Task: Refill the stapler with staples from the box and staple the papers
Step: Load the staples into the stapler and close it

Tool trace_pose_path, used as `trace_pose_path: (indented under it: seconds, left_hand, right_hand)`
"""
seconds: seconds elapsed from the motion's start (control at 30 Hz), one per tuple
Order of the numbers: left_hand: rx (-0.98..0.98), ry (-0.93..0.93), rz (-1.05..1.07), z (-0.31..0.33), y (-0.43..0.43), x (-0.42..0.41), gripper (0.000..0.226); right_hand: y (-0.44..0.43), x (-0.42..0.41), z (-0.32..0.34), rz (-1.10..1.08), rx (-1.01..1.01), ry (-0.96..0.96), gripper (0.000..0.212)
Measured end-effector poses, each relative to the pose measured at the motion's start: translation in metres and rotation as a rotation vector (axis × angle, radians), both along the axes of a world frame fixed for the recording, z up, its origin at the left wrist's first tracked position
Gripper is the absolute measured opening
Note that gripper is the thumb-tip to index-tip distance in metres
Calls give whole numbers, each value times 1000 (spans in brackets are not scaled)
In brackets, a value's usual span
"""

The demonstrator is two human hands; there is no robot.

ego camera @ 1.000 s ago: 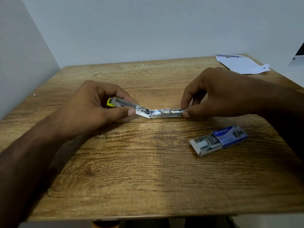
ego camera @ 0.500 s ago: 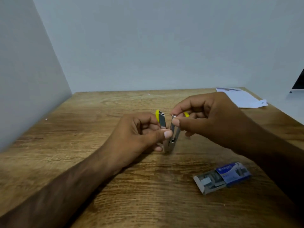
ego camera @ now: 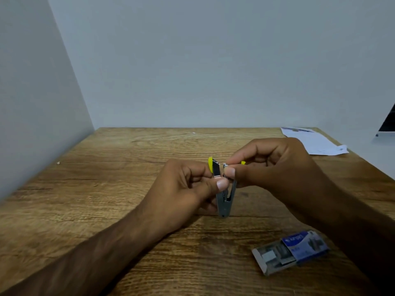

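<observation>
A small yellow and metal stapler (ego camera: 224,201) stands on its hinge end on the wooden table (ego camera: 106,189), its two halves folded up into a narrow V. My left hand (ego camera: 190,184) pinches the left half with the yellow top. My right hand (ego camera: 273,167) pinches the tip of the right half between thumb and forefinger. Whether staples lie in the channel is hidden by my fingers. The blue staple box (ego camera: 292,251) lies at the front right, its inner tray slid out to the left. White papers (ego camera: 314,142) rest at the back right corner.
Grey walls close the table on the left and at the back. A dark object (ego camera: 388,122) shows at the right edge beyond the table. A tiny white speck (ego camera: 58,163) lies near the left wall.
The stapler went from lying spread nearly flat to standing folded in a narrow V as my hands came together. The view tilted upward, showing more wall.
</observation>
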State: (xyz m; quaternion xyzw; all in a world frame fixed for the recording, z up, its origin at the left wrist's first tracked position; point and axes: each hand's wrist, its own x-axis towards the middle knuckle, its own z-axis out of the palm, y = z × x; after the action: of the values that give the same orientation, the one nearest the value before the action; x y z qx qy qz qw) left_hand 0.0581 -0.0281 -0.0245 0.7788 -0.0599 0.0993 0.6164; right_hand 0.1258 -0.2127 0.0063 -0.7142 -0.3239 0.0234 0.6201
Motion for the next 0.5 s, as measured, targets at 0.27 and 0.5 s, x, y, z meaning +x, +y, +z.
trace_pose_path:
  seconds: [0.27,0.5]
  left_hand:
    - [32,-76,49,1,-3,-3,13]
    - [36,-92,46,-2,-2,-5,12]
  right_hand:
    - [0,-5,6,17,18,10,18]
    - [2,-6,4,28,15,43,17]
